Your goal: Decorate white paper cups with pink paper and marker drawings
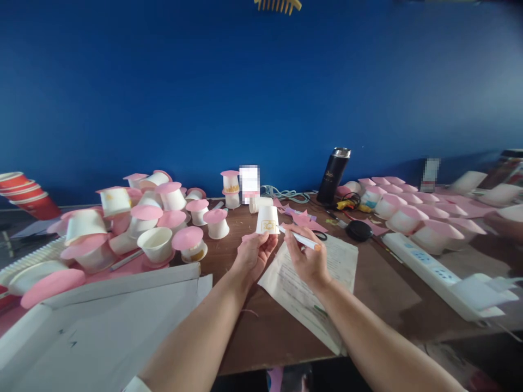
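My left hand (pixel 258 252) grips a white paper cup (pixel 267 213) by its rim, the cup turned upside down. A yellow line drawing shows on the cup's side near the rim. In my right hand (pixel 307 258) is a white marker (pixel 301 239) with an orange end. Its tip points at the cup's right side; I cannot tell whether it touches. Both hands are above a printed sheet of paper (pixel 347 258) on the brown table. Behind the held cup, another white paper cup (pixel 256 204) lies on its side.
Many white cups with pink paper tops (pixel 188 238) crowd the left, beside an open white box (pixel 122 326). More pink-topped cups (pixel 439 234) stand at right, near a power strip (pixel 425 269). A black flask (pixel 333 177) stands against the blue wall.
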